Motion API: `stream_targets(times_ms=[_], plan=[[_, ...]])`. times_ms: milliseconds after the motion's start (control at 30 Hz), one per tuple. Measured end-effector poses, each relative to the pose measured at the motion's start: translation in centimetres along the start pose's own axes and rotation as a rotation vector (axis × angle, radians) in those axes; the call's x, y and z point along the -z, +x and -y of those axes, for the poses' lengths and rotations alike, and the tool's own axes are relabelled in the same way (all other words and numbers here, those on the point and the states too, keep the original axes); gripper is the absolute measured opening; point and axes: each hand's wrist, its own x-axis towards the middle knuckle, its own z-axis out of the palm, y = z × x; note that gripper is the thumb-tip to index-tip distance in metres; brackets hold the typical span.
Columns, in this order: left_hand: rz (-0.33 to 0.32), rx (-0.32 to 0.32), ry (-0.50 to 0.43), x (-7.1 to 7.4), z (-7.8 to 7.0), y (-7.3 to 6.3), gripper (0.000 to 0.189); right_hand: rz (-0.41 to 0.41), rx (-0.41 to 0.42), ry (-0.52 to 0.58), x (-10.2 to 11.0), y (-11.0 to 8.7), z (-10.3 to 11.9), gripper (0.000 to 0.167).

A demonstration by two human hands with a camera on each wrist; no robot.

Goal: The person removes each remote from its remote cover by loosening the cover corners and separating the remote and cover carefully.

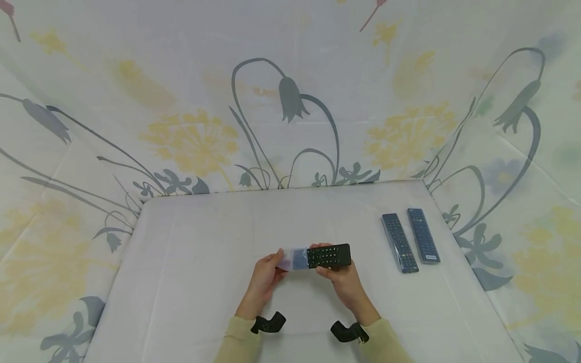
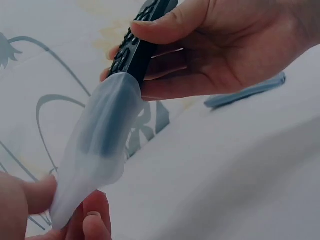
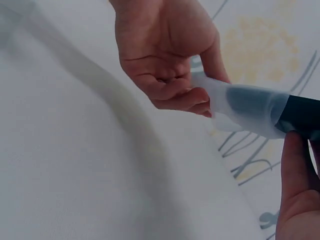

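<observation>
Between the two hands is a black remote control (image 1: pixel 330 255), its left part inside a translucent plastic sleeve (image 1: pixel 294 259). My left hand (image 1: pixel 264 278) pinches the loose end of the sleeve between thumb and fingers, as the left wrist view also shows. My right hand (image 1: pixel 343 283) grips the bare part of the remote, thumb along the near edge and fingers behind it. In the left wrist view the sleeve (image 2: pixel 102 132) hangs past the covered end of the remote (image 2: pixel 142 47). The remote is held above the white table.
Two more remotes lie at the right of the white table (image 1: pixel 204 252): one dark remote in a shiny wrap (image 1: pixel 399 243) and a bluish one (image 1: pixel 423 236) beside it. Flower-patterned cloth (image 1: pixel 290 126) stands up along the back and sides of the table.
</observation>
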Motion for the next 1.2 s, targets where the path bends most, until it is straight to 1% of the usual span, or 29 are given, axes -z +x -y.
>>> stream_targets(times_ms=[133,233,367,567,667,833,967,1133,1200], plan=[[-0.058,-0.054,0.017,0.0,-0.1,0.0,0.025,-0.007,-0.002,0.006,-0.1,-0.1,-0.1,0.055],[-0.099,-0.073,0.020,0.1,-0.1,0.0,0.020,-0.010,-0.011,0.010,0.0,-0.2,-0.3,0.055],[-0.131,-0.070,0.023,0.3,0.1,0.2,0.017,-0.023,-0.023,0.020,0.1,-0.4,-0.5,0.056],[-0.164,-0.051,0.021,0.5,0.7,0.4,0.018,-0.024,-0.010,0.020,0.0,-0.7,-0.6,0.056],[-0.172,-0.054,0.020,0.6,0.8,0.3,0.018,-0.018,-0.002,0.022,0.1,-0.7,-0.7,0.057],[-0.164,-0.047,0.016,0.9,0.6,0.3,0.019,-0.018,0.003,0.034,0.2,-0.7,-0.8,0.056],[-0.152,-0.041,0.017,0.9,-0.1,0.1,0.019,-0.025,-0.004,0.034,0.3,-0.7,-0.9,0.056],[-0.146,-0.061,0.037,0.4,-1.7,-1.3,0.019,-0.039,0.002,0.040,0.3,-0.6,-0.8,0.055],[-0.150,-0.066,0.038,0.3,-2.2,-1.8,0.020,-0.043,0.006,0.047,0.3,-0.5,-0.8,0.055]])
